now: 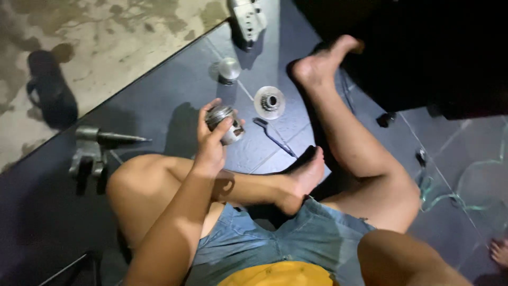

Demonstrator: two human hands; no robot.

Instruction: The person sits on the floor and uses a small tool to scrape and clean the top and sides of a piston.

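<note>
My left hand (211, 143) is raised over my bent left knee and grips a grey metal cylinder (226, 123), ribbed around its side, with the fingers wrapped over it. My right hand is out of the picture; only an upper part of that arm (402, 259) shows at the bottom right. On the dark tiled floor (159, 100) just beyond the cylinder lie a round metal disc with a toothed hub (269, 101), a shiny domed metal part (229, 69) and a thin dark tool (274, 137).
I sit on the floor with bare legs and feet (323, 63) stretched among the parts. A metal shaft assembly (98, 144) lies at left. A pale casing (247, 18) sits at the top. A clear hose (465, 185) curls at right. Toes or fingers (499, 253) show at the right edge.
</note>
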